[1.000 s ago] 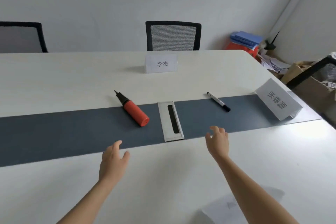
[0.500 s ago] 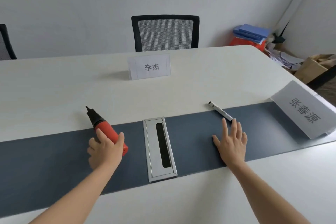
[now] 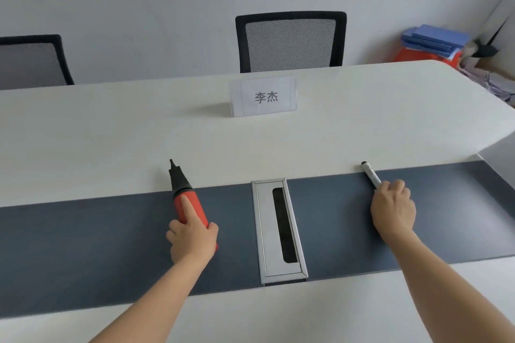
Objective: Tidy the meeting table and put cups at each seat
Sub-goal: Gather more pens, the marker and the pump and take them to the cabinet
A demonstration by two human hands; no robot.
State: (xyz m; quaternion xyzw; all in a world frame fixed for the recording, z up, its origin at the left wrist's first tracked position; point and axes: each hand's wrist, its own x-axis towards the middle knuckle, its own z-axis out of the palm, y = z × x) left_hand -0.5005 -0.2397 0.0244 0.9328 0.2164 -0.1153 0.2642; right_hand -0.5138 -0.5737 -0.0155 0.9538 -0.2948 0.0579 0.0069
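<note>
nearest the camera, two bare forearms reach forward over the pale surface [image 3: 111,142] from the bottom edge of the view. the left hand [image 3: 192,239] is clamped on the near end of a red pump [image 3: 200,211]: its index finger lies straight along the top of the red body, the thumb presses the right side, and the other fingers curl round the left. the pump lies lengthways, its red part over the dark strip [image 3: 83,245] that runs across the surface and its black nozzle pointing away, over the pale part beyond the strip. whether it rests on the surface or is just lifted cannot be told.

to the right, the right hand [image 3: 393,209] has its fingers curled down over the near end of a white marker [image 3: 370,175], pinching it. the marker's far end, with a black tip, sticks out beyond the knuckles, at the far edge of the dark strip.

between the two hands, a silver cable hatch [image 3: 263,231] with a long black slot is set into the strip, touched by neither hand.

further off, a clear name card [image 3: 263,96] with two printed characters stands upright near the far edge of the surface. behind it is a black mesh chair [image 3: 289,42], and a second chair [image 3: 30,61] stands at far left. in the far right corner, blue folders [image 3: 434,39] are stacked on an orange object [image 3: 404,57].
</note>
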